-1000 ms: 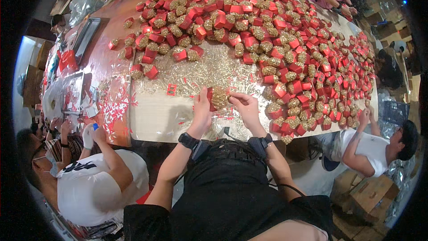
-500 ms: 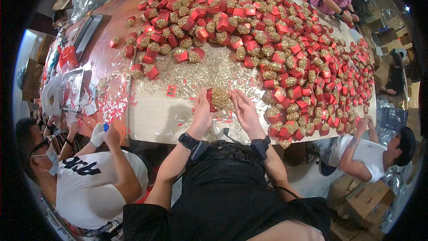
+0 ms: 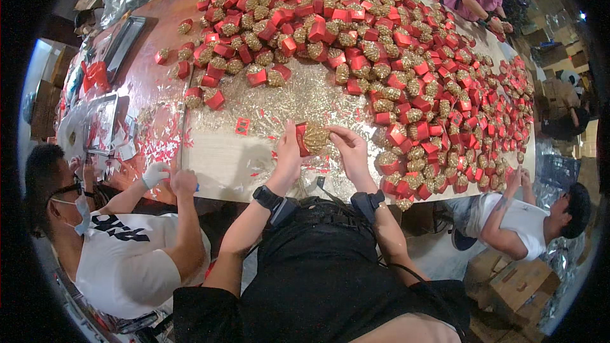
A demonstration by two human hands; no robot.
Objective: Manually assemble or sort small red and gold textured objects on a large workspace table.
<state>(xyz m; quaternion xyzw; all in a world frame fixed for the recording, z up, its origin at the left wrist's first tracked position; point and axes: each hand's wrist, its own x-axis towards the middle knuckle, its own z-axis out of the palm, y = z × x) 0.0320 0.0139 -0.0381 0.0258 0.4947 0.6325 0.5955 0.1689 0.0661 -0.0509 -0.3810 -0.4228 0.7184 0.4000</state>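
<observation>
Left hand [image 3: 290,157] holds red-and-gold ornament [image 3: 314,138] over desk [image 3: 216,174], fingers round red base, mostly hidden behind it. Right hand [image 3: 351,152] at gold side, fingers narrow, tips bunched at its edge; cannot tell whether they pinch anything. Pile [image 3: 419,96] of similar ornaments beyond and to right, upper ones covering lower. Small red card [image 3: 242,126] left of hands, markings too small to make out. Co-worker's white glove [image 3: 156,174] at left; fingers' hold unclear.
</observation>
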